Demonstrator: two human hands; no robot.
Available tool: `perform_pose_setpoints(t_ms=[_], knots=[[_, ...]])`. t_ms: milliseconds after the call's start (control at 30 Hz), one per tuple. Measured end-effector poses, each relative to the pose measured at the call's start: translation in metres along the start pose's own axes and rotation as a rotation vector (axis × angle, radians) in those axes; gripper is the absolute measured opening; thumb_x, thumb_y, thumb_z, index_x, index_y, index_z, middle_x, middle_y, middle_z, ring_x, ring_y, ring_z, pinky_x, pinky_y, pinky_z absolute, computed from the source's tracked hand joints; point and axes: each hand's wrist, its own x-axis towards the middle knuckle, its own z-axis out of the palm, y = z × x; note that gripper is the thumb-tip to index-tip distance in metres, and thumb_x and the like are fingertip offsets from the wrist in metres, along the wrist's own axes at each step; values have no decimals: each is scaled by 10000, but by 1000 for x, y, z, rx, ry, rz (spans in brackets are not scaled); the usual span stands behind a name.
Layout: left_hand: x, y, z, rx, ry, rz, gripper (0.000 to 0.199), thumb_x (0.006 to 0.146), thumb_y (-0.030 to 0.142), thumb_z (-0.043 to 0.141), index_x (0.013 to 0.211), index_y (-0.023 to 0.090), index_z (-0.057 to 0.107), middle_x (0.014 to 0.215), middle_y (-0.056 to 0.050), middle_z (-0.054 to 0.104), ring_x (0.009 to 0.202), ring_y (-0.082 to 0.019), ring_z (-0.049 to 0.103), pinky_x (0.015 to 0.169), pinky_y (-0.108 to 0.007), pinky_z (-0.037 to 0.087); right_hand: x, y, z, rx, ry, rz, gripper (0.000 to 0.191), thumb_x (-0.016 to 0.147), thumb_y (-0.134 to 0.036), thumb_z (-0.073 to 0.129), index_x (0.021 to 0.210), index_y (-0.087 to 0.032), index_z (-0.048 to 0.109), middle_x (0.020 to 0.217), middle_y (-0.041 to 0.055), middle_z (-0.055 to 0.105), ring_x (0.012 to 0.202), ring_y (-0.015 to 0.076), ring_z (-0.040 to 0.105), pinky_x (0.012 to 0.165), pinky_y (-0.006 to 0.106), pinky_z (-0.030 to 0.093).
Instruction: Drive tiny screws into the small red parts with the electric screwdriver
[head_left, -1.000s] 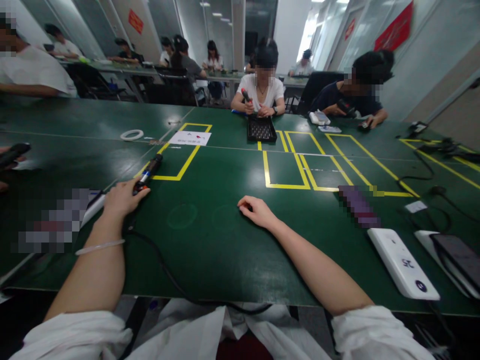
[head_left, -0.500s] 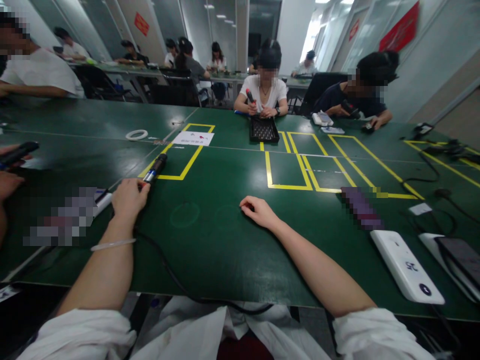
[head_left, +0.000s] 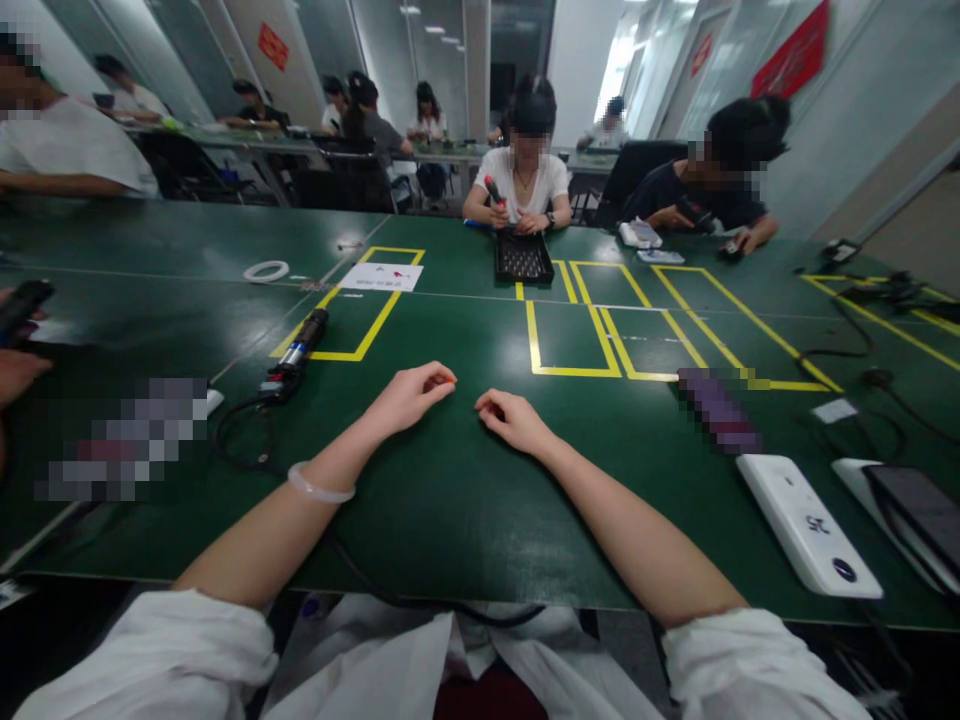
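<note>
Over the middle of the green table [head_left: 465, 520], my left hand [head_left: 409, 393] pinches thumb and fingers together. A tiny orange bit [head_left: 448, 380] shows at its fingertips, too small to name. Just to its right, a small gap apart, my right hand [head_left: 517, 420] rests on the table with fingers curled in; whatever they hold, if anything, is hidden. Left of my hands lies a black and silver corded tool [head_left: 298, 350], like an electric screwdriver, its tip end inside a yellow tape outline. Its black cable [head_left: 238, 415] loops toward me.
A white power bank [head_left: 806, 525] and a phone [head_left: 718, 410] lie right. Across, a person [head_left: 521, 180] works over a black tray [head_left: 523, 258]. A paper sheet [head_left: 382, 276] and white ring [head_left: 266, 272] lie at left. Another person's hand [head_left: 30, 365] is at the left edge.
My left hand has left the corded tool and moved right, close to my right hand. The tool stays on the table, now uncovered. My right hand has hardly moved.
</note>
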Motion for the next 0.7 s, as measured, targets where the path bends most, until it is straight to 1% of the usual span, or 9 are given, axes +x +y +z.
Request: perform_pose_setpoints(t_ms=[67,100,200,267,333,433,567,700], knots=[[5,10,15,-71,-75,39,291,895,418,514,1023,184,631,962,-43,684,833,-179,625,757,-287,473,0,0,0,6,5,4,157,861,-171,529,1001,-183,599,790,-2,636,711,129,570,695,237,426],[6,12,22,-90,-92,47,280,894,400,516,1023,181,632,959,-43,679,823,-175,622,747,-286,471,-1,1,0,7,6,6,159,860,-173,529,1005,-184,593,787,-4,636,710,129,570,696,238,427],[5,6,39,-136,-103,19,270,887,377,522,1019,172,639,942,-45,669,804,-167,613,733,-286,469,-1,1,-1,10,3,10,147,863,-186,528,998,-189,588,782,-7,636,707,129,570,695,239,428],[2,-2,45,-198,-105,-9,283,881,384,537,1042,170,629,948,-48,670,816,-166,615,746,-289,476,-1,1,-1,19,-1,10,151,865,-192,529,1005,-190,585,783,-8,635,707,129,571,692,239,428],[-2,-7,48,-270,-106,-24,313,868,389,563,1090,171,603,965,-49,671,837,-163,622,769,-293,487,-1,0,-1,26,-2,7,172,863,-191,531,1029,-190,576,784,-9,633,706,130,571,689,240,427],[-4,-10,51,-330,-102,-43,369,843,382,610,1142,170,561,954,-47,667,833,-159,631,778,-298,499,-1,-2,-2,27,-3,3,214,861,-188,537,1074,-192,563,786,-11,631,699,128,567,686,241,426],[-4,-7,51,-360,-112,-42,394,836,366,630,1164,165,546,939,-47,662,848,-162,635,799,-308,503,0,-4,-2,23,-26,-12,254,858,-179,545,1111,-198,555,783,-17,628,686,123,562,679,237,424],[-4,-4,51,-381,-129,-5,379,845,350,627,1169,166,560,970,-53,666,896,-170,638,837,-317,498,1,-3,-2,10,-44,-44,215,860,-162,542,1068,-195,580,786,-13,625,687,121,558,682,237,423]])
